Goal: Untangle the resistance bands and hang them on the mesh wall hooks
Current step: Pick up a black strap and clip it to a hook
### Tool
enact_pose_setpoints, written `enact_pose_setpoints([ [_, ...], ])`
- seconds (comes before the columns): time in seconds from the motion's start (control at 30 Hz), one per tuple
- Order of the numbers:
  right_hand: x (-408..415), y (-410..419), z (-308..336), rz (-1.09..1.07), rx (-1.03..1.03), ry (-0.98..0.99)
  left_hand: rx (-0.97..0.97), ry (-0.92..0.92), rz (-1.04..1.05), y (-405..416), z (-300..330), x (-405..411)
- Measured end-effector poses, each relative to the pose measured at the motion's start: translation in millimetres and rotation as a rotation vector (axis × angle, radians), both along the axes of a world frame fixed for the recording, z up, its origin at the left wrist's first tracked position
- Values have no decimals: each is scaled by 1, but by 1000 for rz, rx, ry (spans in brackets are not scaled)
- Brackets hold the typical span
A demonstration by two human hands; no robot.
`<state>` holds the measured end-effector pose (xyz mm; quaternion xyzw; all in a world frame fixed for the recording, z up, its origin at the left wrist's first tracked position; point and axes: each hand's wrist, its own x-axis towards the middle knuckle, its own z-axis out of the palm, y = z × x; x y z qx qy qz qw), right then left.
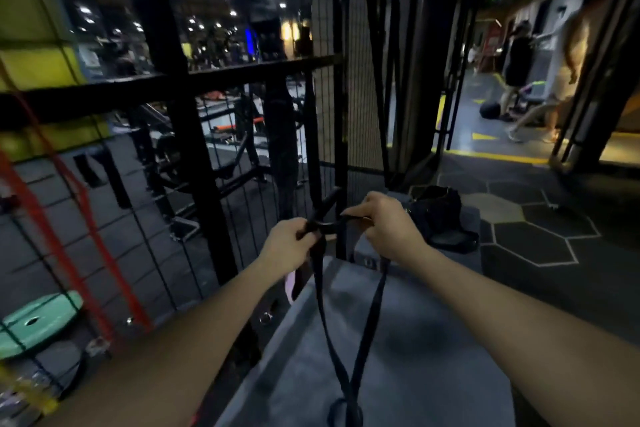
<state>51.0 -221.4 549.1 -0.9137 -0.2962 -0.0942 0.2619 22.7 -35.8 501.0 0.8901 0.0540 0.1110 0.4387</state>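
Both forearms reach forward, hands gripping a knotted black resistance band (320, 288) in front of the mesh wall (242, 184).

Left hand (287, 246) has its fingers curled round the band at the knot; right hand (384, 222) pinches a strand just beside it, fingers curled. Two strands of the band hang down from the hands over a grey padded box (398, 340) and cross near the bottom edge. Red resistance bands (86, 229) hang on the mesh at left, above a green weight plate (38, 322). A dark bag (440, 211) lies beyond the right hand.
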Motion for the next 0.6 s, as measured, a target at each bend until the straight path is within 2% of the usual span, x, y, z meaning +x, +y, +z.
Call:
enact_pose_setpoints([
  [0.1,-4,17,25,-44,54,-74,-106,-72,38,25,38,-11],
  [0.2,-18,36,51,-48,68,-130,-118,-98,17,39,78,-25],
  [0.33,-35,61,87,-53,73,-187,-348,-121,-49,55,134,-50],
  [0.47,-45,91,111,-14,177,-98,-420,-231,-71,73,177,-67],
  [0.6,-51,122,132,135,249,-4,-363,-317,-30,84,211,-75],
])
